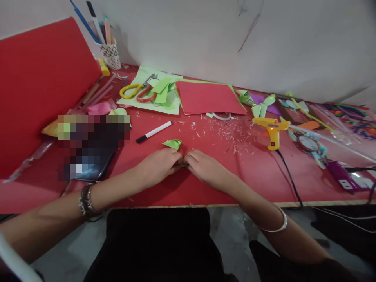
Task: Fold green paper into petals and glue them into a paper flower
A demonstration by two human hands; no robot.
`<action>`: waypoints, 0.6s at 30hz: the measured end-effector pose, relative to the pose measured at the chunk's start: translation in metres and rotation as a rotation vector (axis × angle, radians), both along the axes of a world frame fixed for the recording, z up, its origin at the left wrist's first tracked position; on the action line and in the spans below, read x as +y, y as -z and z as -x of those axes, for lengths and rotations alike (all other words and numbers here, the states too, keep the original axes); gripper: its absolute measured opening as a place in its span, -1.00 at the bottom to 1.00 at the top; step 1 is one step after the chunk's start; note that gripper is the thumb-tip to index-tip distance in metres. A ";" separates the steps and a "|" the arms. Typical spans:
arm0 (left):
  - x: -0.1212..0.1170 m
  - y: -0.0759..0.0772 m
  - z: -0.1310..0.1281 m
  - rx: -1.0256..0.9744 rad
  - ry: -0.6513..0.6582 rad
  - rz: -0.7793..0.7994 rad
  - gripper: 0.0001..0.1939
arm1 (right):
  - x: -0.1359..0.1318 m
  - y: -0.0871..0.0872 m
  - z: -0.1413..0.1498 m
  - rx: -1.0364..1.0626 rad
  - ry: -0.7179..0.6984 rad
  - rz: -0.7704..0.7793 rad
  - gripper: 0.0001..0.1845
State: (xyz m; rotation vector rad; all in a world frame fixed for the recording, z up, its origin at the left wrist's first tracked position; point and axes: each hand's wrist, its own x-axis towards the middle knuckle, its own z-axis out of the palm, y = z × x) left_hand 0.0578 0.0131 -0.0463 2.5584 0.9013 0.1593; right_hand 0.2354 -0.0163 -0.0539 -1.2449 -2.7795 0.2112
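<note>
Fingers of the left hand and right hand meet, pinching a small piece they mostly hide; its shape and long axis can't be made out. Just beyond, nearer the left hand, folded green paper points leftward above the worktop; whether fingers touch it is unclear.

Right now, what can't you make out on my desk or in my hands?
All in the head view:
- What lies between your left hand and right hand: hidden by the hands themselves.
- Dark glossy object: partly masked by pixelation.
- Round dial: markings too small and blurred.
- Colourful sticks: cut off by the right edge.
</note>
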 end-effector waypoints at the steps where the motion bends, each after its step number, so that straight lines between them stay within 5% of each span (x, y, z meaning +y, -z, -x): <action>1: -0.001 0.000 0.000 0.011 -0.003 -0.034 -0.84 | 0.000 0.001 0.000 0.019 0.008 0.007 -0.79; 9: -0.004 0.006 0.001 0.116 0.065 -0.336 -0.82 | 0.003 0.001 -0.001 0.109 0.045 0.088 -0.87; 18: 0.001 -0.002 0.001 0.096 0.069 -0.214 -0.76 | 0.003 -0.003 0.002 -0.051 -0.059 -0.090 -0.81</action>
